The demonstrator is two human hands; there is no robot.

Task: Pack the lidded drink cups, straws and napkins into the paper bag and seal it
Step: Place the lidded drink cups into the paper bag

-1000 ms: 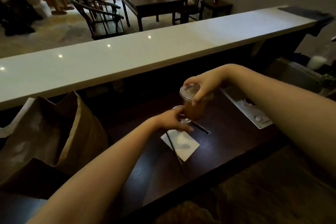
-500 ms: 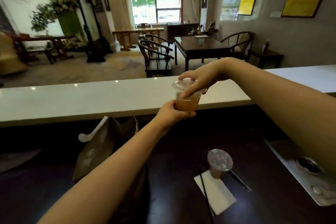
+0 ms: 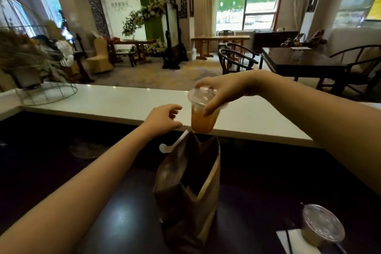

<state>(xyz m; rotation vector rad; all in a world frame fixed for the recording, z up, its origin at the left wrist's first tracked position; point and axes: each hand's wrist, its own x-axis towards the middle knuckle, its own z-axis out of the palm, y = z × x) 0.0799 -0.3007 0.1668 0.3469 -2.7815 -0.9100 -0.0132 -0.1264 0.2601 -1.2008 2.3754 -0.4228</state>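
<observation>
My right hand [image 3: 221,94] grips a clear lidded cup of orange drink [image 3: 203,117] by its lid and rim, holding it in the air just above the open mouth of the brown paper bag [image 3: 185,189]. The bag stands upright on the dark counter [image 3: 123,212], with a white handle [image 3: 171,144] sticking out at its left. My left hand [image 3: 165,118] hovers beside the cup, fingers apart, holding nothing. A second lidded cup with a pale drink [image 3: 321,227] stands at the lower right on a white napkin [image 3: 299,243], with a dark straw [image 3: 288,239] lying across it.
A long white bar top [image 3: 115,105] runs behind the dark counter. A wire cage with dried plants [image 3: 41,90] stands on its left end. Beyond are dark chairs and tables [image 3: 299,62] in a lounge, and a seated person at far left.
The cup has been carried left to just above the bag's mouth. My left hand has let go of the cup's base and opened. The view has swung left and up.
</observation>
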